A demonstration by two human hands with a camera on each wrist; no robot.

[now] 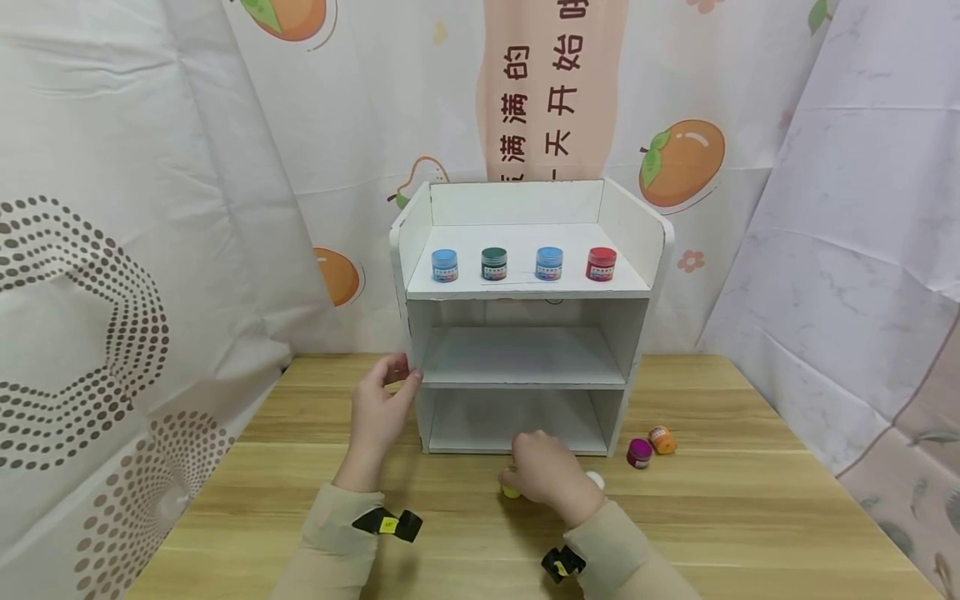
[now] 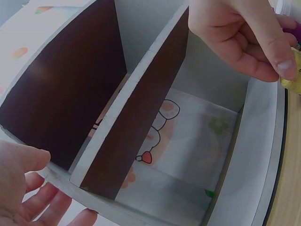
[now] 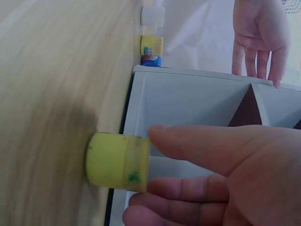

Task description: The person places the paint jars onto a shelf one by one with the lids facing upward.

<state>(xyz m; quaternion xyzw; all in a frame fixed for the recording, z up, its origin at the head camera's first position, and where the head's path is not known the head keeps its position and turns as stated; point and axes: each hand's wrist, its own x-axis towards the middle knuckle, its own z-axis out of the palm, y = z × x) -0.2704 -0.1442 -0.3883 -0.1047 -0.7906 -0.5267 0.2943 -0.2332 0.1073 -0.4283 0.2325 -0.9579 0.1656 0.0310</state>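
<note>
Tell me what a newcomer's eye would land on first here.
First, the white shelf unit in the middle, its top board carrying a spaced row of four jars: light blue, dark green, light blue and red. Next, the right hand pinching a yellow jar before it. Then the vivid purple jar and orange jar, at the unit's right.

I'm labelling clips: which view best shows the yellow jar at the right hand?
Right wrist view: the yellow jar appears large, mostly uncovered. Head shows a small part by the right hand; left wrist crops it at the edge.
</note>
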